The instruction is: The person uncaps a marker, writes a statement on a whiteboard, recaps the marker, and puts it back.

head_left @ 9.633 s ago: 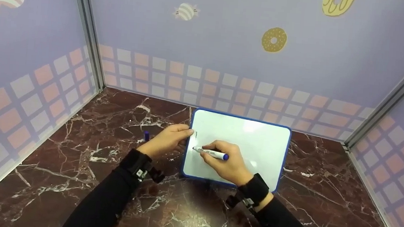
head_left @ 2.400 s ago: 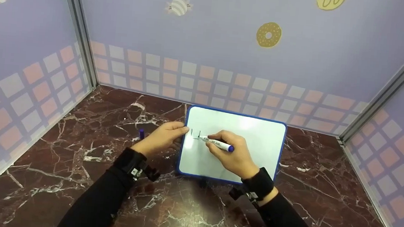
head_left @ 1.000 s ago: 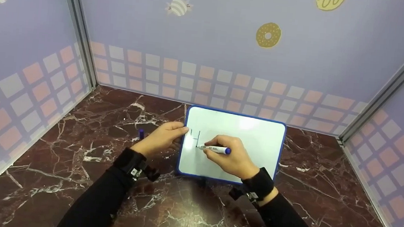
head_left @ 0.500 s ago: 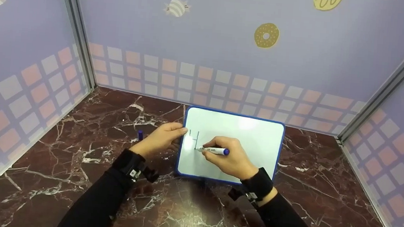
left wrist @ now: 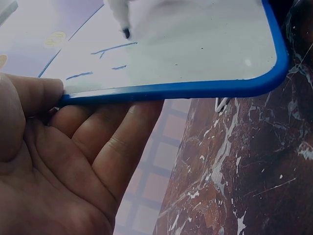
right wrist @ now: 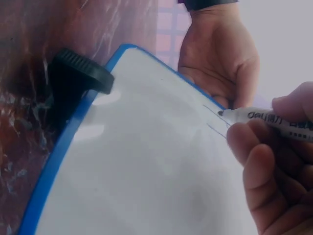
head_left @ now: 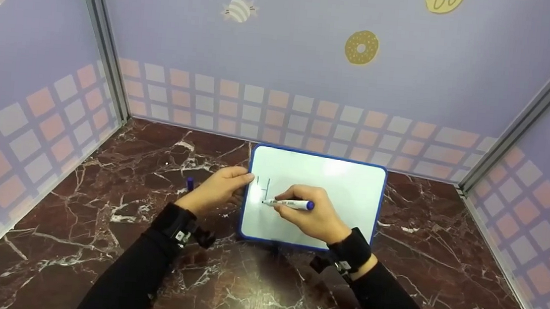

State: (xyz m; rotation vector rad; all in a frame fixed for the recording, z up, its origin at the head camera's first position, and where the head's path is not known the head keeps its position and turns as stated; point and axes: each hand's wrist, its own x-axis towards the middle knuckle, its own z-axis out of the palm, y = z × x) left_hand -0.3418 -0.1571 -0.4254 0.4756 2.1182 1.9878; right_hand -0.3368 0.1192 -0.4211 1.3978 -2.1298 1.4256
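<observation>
A blue-framed whiteboard [head_left: 352,186] leans back on the table, with several thin blue strokes [head_left: 267,189] near its left edge. My left hand [head_left: 217,189] grips that edge, thumb on the front; in the left wrist view its fingers [left wrist: 132,132] lie behind the frame. My right hand [head_left: 312,215] pinches a white whiteboard marker [head_left: 295,204] with a blue end. The dark tip is at or just off the board, close to the lower end of the long stroke; contact is unclear. The blue marker cap [head_left: 190,183] stands on the table left of my left hand.
A black ribbed foot [right wrist: 80,71] is at the board's lower edge in the right wrist view. The dark red marbled table [head_left: 118,240] runs back to a patterned lilac wall [head_left: 289,51]. Side walls flank it left and right.
Since the oldest frame, more strokes have appeared beside the first one. The long stroke has been drawn further downward. Lately the marker tip has shifted slightly left and down; my left hand keeps its grip.
</observation>
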